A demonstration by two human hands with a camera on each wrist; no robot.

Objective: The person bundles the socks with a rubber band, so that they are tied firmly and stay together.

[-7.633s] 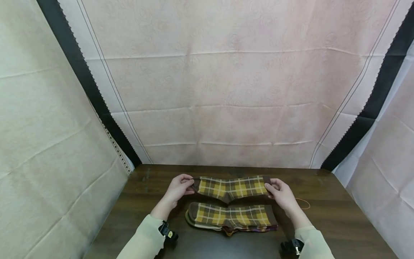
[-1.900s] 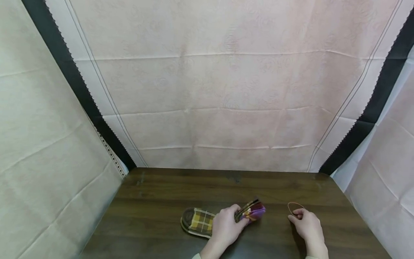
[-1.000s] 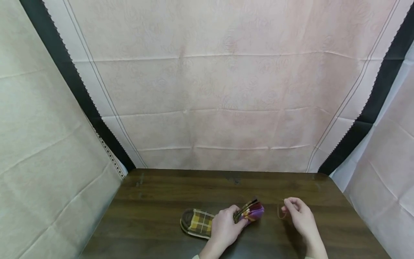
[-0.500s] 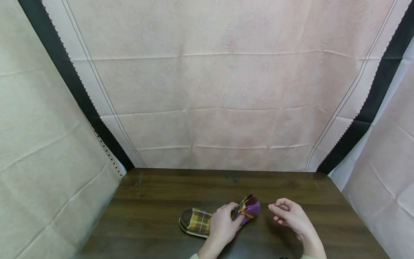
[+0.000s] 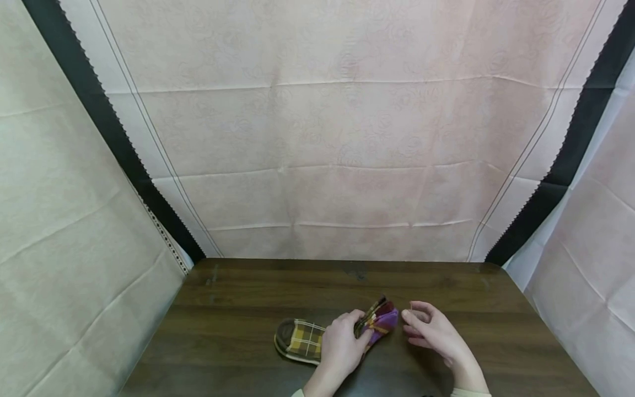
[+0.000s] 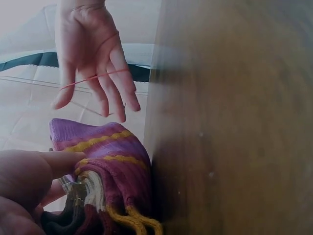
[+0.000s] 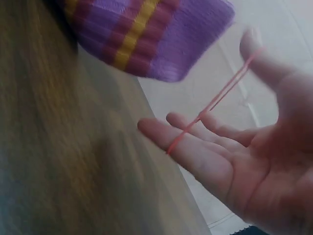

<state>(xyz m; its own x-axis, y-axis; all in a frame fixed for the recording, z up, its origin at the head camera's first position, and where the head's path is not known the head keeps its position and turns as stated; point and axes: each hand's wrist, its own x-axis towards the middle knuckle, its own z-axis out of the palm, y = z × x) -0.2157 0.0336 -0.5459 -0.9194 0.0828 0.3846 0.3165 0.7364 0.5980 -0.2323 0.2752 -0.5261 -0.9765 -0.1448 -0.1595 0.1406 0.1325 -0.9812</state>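
Note:
A stack of folded plaid socks (image 5: 305, 339) lies on the table, with a yellow-and-brown pair on top. My left hand (image 5: 342, 343) grips the stack near its middle, bunching the right end upward. At that raised end a purple sock (image 7: 171, 44) with maroon and yellow stripes shows. Just right of it is my right hand (image 5: 436, 333), apart from the socks. An orange-red rubber band (image 7: 198, 119) is stretched across its spread thumb and fingers. In the left wrist view, the right hand's fingers point toward the purple end.
The dark brown wooden table (image 5: 258, 286) carries the socks. Pale fabric panels (image 5: 347, 165) with black trim surround it at the back and both sides.
Earlier both hands held a plaid pair above the stack; then the left hand gripped the stack while the right picked up the rubber band. The right hand has moved left toward the socks, its fingers now spread.

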